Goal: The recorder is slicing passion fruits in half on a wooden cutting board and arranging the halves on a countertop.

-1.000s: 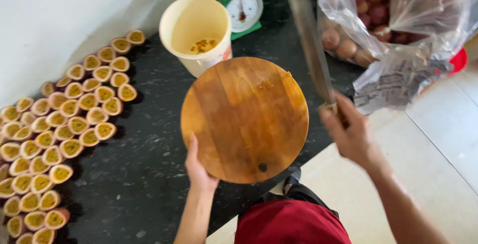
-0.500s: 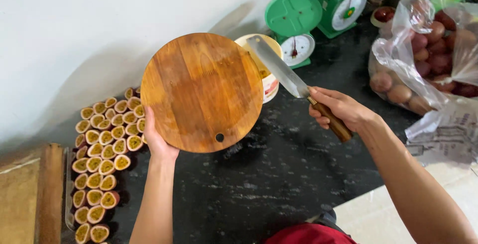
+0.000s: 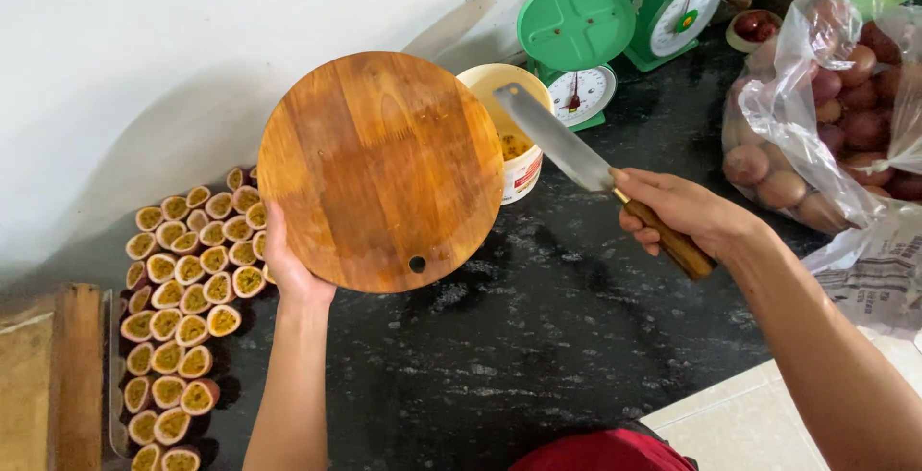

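My left hand (image 3: pixel 291 269) grips the lower left edge of a round wooden cutting board (image 3: pixel 381 171) and holds it up, tilted, above the black stone counter (image 3: pixel 538 337). My right hand (image 3: pixel 684 214) holds a cleaver (image 3: pixel 569 156) by its wooden handle, with the blade pointing up-left toward the board's right rim. Behind the board stands a cream tub (image 3: pixel 511 125) with yellow pulp inside, partly hidden by the board and blade.
Several halved passion fruits (image 3: pixel 187 289) lie in rows at the left. Two green dial scales (image 3: pixel 578 44) (image 3: pixel 677 0) stand at the back. A clear plastic bag of whole fruit (image 3: pixel 826 135) sits at the right. A wooden block (image 3: pixel 48 375) is at far left.
The view shifted left and down. The board swung from the counter's middle up and left, over the tub. The cleaver lowered from upright to pointing at the board's edge.
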